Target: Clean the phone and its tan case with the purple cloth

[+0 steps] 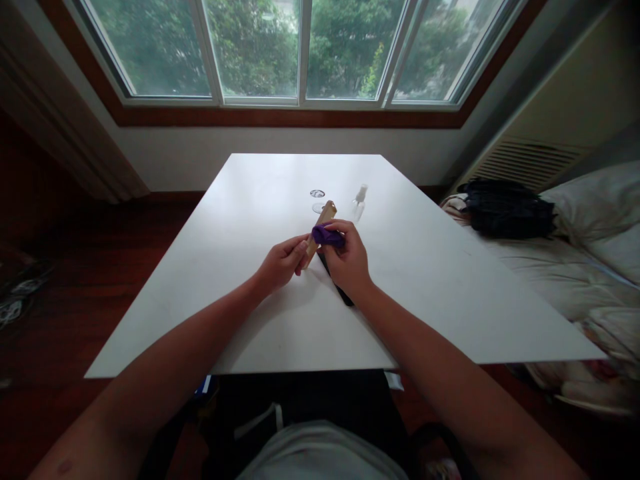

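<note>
My left hand [285,262] grips the lower end of a gold-tan phone case [327,212], held tilted above the table. In my right hand [347,257] is a bunched purple cloth [327,235], pressed against the middle of the case. The cloth and fingers hide part of the case. Below my right hand a flat black slab, perhaps a phone [345,297], lies on the table, mostly covered from view. A clear spray bottle [359,203] is beyond my right hand. Behind the case lie two small round flat pieces, one dark-patterned [317,193] and one pale [317,208].
The white table [200,280] narrows toward the window [300,60] wall. Past its right edge, a black bag [507,208] rests on pale bedding [540,267]. A curtain [65,100] hangs at left above a dark red wood floor [120,253].
</note>
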{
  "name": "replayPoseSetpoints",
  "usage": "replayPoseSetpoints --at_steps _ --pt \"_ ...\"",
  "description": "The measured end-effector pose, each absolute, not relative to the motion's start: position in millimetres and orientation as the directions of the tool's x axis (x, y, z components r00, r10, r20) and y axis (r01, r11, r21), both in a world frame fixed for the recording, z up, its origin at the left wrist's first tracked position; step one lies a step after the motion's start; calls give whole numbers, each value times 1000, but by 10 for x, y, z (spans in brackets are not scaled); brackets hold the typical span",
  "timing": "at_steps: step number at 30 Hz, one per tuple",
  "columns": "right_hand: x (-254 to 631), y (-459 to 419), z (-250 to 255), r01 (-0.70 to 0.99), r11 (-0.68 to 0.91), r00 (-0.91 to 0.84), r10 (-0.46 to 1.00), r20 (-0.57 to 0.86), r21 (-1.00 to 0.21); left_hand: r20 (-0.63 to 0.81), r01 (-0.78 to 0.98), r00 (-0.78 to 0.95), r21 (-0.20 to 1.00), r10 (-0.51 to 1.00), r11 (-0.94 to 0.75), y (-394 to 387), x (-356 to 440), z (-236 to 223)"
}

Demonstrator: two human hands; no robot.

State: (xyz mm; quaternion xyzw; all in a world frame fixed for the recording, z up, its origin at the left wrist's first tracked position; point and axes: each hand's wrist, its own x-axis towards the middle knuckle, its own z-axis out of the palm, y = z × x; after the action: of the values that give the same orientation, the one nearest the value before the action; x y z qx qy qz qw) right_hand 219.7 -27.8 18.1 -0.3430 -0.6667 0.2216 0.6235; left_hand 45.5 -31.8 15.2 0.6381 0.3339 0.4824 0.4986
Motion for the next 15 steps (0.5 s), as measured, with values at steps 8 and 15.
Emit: replayPoseSetpoints --at_steps 8,15 --pt "2224 -208 216 149 488 311 802 510 -860 284 1 358 952 889 -305 -368 443 147" --pt "2287 -147 327 -307 270 203 955 214 -913 300 65 385 935 873 -349 -361 439 114"
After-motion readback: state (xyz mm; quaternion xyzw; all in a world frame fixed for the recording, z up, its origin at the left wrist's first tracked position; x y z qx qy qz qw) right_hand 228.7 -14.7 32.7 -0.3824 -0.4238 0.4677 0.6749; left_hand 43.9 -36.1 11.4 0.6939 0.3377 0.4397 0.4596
